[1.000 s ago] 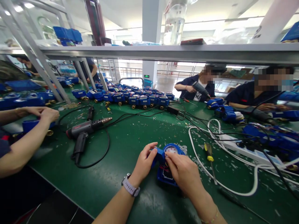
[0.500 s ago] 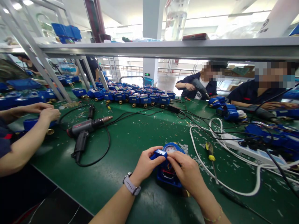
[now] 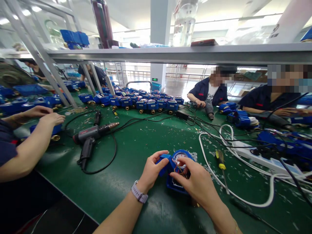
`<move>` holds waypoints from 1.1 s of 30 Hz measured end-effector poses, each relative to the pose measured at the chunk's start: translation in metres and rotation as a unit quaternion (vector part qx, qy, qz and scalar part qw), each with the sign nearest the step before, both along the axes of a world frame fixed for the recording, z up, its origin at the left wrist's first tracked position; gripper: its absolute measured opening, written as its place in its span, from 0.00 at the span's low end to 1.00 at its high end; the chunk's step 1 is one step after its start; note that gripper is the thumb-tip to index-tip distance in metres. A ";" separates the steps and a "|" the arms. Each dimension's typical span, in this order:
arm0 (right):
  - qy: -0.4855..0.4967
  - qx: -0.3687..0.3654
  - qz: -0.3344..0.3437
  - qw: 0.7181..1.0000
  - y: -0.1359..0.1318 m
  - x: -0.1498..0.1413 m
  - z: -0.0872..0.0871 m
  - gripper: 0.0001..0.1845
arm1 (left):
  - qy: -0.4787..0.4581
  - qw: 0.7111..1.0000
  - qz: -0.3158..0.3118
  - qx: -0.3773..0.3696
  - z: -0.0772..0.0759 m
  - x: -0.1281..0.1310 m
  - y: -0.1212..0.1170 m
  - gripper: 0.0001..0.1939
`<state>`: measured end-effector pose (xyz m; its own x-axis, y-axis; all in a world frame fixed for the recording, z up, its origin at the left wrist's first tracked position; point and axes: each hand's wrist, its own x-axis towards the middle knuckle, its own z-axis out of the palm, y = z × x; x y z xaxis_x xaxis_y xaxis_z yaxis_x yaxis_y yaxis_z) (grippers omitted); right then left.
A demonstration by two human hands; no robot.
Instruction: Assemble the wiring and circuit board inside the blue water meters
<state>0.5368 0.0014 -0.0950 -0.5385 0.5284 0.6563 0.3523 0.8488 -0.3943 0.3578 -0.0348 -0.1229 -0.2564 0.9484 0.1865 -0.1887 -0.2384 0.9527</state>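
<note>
A blue water meter [image 3: 181,155] with a round white dial sits on the green table [image 3: 136,143] right in front of me. My left hand [image 3: 151,171], with a watch on the wrist, is closed on a small blue cover piece [image 3: 167,163] lifted off the meter's near side. My right hand [image 3: 196,183] pinches thin red and orange wires [image 3: 182,170] that run between the cover and the meter body.
A heat gun [image 3: 94,133] with a black cord lies to the left. A yellow-handled screwdriver [image 3: 220,161], white cable [image 3: 243,198] and power strip [image 3: 258,156] lie to the right. Several blue meters [image 3: 151,104] line the far side. Other people work at the left and across the table.
My left hand has tilted the blue cover up and off the meter, exposing wires that my right hand now pinches. The person across has lowered a heat gun to the table.
</note>
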 end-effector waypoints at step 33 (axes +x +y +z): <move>0.005 -0.025 0.079 0.997 -0.003 0.021 -0.003 0.11 | 0.385 0.890 0.107 0.221 -0.023 0.010 -0.005 0.45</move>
